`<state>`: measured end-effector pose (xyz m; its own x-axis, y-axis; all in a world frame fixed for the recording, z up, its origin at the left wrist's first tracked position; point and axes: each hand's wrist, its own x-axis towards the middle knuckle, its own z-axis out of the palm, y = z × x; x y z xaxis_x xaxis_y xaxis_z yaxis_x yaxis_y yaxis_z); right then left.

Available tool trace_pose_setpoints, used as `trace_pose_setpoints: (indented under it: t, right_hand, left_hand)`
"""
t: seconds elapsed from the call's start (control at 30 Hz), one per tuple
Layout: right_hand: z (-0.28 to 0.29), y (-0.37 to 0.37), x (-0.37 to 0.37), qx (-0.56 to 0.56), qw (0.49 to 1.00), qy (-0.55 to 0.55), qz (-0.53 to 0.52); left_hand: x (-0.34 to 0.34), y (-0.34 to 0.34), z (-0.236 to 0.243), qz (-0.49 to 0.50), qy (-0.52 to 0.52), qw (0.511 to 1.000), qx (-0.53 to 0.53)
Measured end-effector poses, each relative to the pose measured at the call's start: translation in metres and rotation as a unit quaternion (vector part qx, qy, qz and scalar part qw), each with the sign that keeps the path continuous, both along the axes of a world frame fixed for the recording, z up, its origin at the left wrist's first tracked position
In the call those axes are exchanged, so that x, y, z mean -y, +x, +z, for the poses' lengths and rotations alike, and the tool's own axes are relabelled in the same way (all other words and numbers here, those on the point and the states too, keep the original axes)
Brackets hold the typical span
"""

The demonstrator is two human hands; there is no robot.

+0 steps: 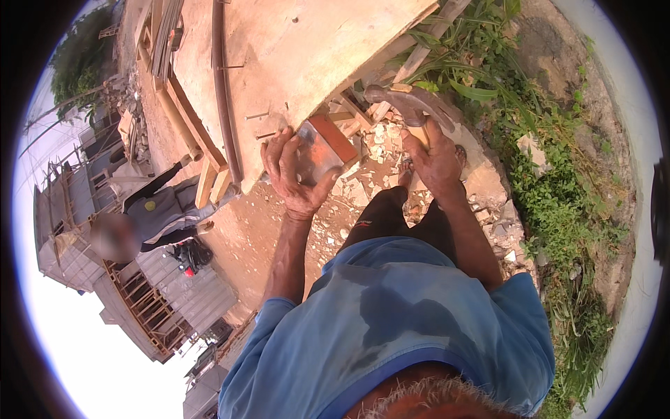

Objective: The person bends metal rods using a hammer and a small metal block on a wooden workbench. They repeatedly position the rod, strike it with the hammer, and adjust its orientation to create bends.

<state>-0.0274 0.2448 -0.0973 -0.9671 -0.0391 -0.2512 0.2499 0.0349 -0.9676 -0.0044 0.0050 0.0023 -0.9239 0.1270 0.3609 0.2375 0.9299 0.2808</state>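
Observation:
My left hand (296,171) grips a small box-shaped piece (338,138) by its edges, thumb at the near side and fingers along the left. One face of it is grey and shiny with orange patches; its side is orange-red. In my right hand (438,159) is a claw hammer (410,105), held by its wooden handle close under the dark metal head. The hammer is raised to the right of the box-shaped piece, apart from it. Beside my left fingers, a nail (266,135) and another nail (257,116) lie on a pale wooden board (307,49).
A long dark curved bar (222,91) crosses the board's left part. Timber lengths (185,122) lie beyond it. Rubble (380,143) covers the ground by my feet. Green plants (558,216) grow along the right. Another person (164,213) stands at the left.

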Motion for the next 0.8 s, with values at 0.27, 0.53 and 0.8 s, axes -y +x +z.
trace_pose_setpoints:
  t: [0.27, 0.53, 0.8]
  right_hand:
    - [-0.01, 0.0, 0.034, 0.04, 0.988, -0.072, 0.127]
    - [-0.002, -0.014, 0.028, 0.08, 0.952, -0.293, 0.025]
    - [-0.013, -0.019, 0.027, 0.046, 0.97, -0.225, 0.085]
  left_hand:
    - [0.005, 0.003, -0.003, -0.004, -0.005, 1.0, 0.018]
    - [0.006, 0.004, -0.006, 0.003, 0.002, 1.0, 0.017]
    - [0.005, 0.001, -0.002, 0.001, -0.02, 1.0, 0.006]
